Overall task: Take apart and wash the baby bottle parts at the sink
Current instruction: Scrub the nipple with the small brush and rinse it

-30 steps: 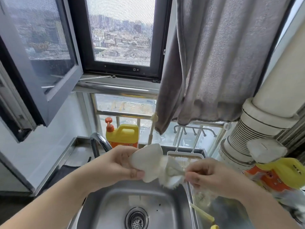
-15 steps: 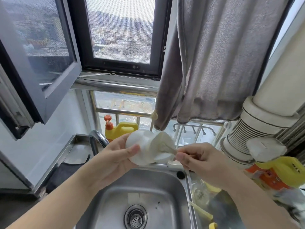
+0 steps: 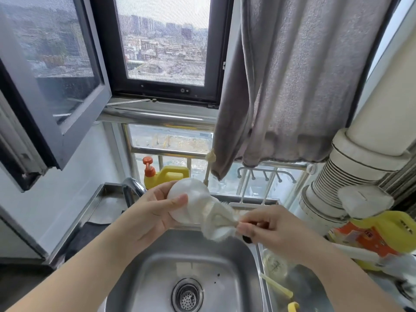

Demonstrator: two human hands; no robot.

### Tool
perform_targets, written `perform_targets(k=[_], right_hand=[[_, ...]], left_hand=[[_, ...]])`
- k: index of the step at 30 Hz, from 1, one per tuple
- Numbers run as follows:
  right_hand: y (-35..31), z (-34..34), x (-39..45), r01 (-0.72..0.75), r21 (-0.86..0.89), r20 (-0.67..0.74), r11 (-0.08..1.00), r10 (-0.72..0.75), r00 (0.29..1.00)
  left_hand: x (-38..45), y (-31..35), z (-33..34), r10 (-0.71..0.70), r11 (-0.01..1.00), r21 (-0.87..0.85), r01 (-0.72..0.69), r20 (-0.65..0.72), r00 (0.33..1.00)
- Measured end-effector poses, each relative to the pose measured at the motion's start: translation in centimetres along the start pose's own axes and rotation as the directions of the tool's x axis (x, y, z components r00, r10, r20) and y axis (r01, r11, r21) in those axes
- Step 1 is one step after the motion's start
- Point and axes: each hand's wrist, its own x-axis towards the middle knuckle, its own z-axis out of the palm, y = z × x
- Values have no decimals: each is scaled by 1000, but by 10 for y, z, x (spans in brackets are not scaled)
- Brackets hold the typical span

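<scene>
Two hands are showing above the sink (image 3: 236, 255): the left hand (image 3: 153, 216) and the right hand (image 3: 270, 228). One white cloth (image 3: 216, 219) is hanging between them, one yellow jug (image 3: 171, 175) is standing behind the sink, and one grey towel (image 3: 292, 86) is hanging above it

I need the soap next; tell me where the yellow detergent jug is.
In the head view, the yellow detergent jug stands behind the sink, by the window rail, just behind the left hand.

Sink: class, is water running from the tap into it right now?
No: the sink basin looks dry around the drain, and no stream falls from the tap.
</scene>
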Motion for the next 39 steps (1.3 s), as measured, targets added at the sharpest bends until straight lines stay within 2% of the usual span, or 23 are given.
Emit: perform_targets(k=[3,5,7,9,12,17,20,22,24,26,29,31,34,37,39], right_hand=[[9,-9,4,-24,190,-95,982,43,995],[5,-3,12,40,292,-80,956,-17,997],[1,6,14,100,352,-6,931,-105,994],[1,6,11,83,343,77,936,-116,990],[8,-2,6,12,257,70,966,-31,997],[1,8,11,60,397,57,916,-90,994],[4,9,10,68,377,49,924,-93,995],[5,9,10,48,347,45,937,-67,997],[3,10,10,44,303,63,952,-66,996],[4,13,10,60,245,67,968,-79,995],[9,10,5,15,186,94,982,-33,995],[15,5,-2,-51,196,123,979,27,992],[21,2,1,-100,222,45,970,92,995],[17,9,5,-22,309,2,951,23,1000],[19,11,0,-24,310,49,950,10,999]], left_hand=[[-4,-1,1,29,998,-60,-25,67,997],[-4,-4,7,34,994,-106,-22,114,993],[-5,-5,11,56,994,-105,-39,159,986],[-7,-3,7,82,993,-103,-65,173,981],[-6,-4,-5,97,981,-182,-71,140,985],[-1,-5,-8,170,954,-286,-91,266,949],[-4,-5,-9,87,981,-189,-50,195,977],[-7,-6,-3,-22,1000,2,23,222,975],[-10,-8,3,-130,972,222,79,222,966],[-12,-7,7,-184,934,341,105,208,961],[-16,-3,7,-167,934,340,106,155,974],[-17,-2,3,-123,958,271,94,93,988],[-19,-6,7,-83,979,189,70,59,995],[-17,-13,17,-95,983,166,76,111,989],[-14,-17,14,-85,989,124,78,56,995]])
